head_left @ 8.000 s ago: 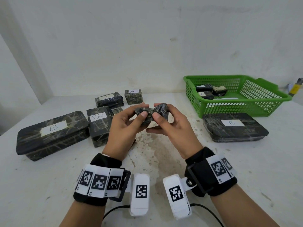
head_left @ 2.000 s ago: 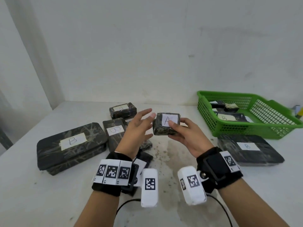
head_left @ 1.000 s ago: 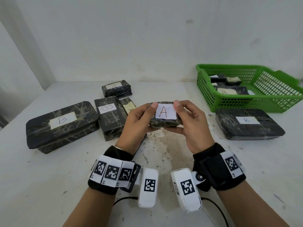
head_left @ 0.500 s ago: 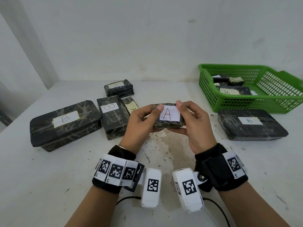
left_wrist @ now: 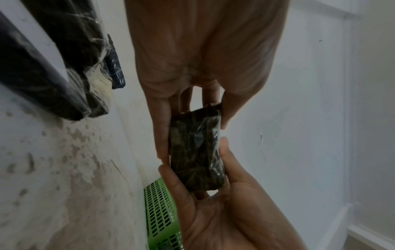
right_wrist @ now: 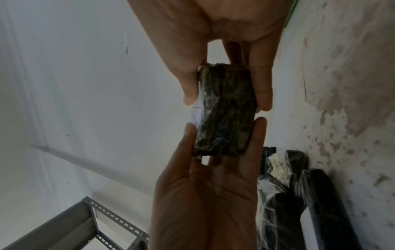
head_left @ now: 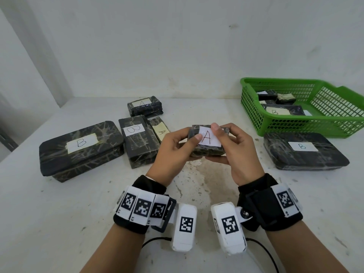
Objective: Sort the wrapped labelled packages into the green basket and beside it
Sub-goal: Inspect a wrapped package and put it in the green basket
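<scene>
- Under both hands lies a white counter (head_left: 59,223), its paint scuffed and flaked to brown in the middle; plain white walls close it off at the far side and on the left.
- Left of centre sit four wrapped packages: a large B package (head_left: 80,149), a narrower B package (head_left: 137,140), a slim A package (head_left: 160,132) just beside that one, and a far A package (head_left: 145,108).
- At far right stands one green basket (head_left: 254,113) holding at least three packages, one marked B.
- Near the basket's front wall lies one flat B package (head_left: 304,151).
- Above the counter's middle, the left hand (head_left: 169,152) and right hand (head_left: 238,152) each pinch one small A package (head_left: 208,143), thumbs on its label, fingers beneath.
- Beyond the counter's left edge, the right wrist view shows one grey slotted metal frame (right_wrist: 64,225).
</scene>
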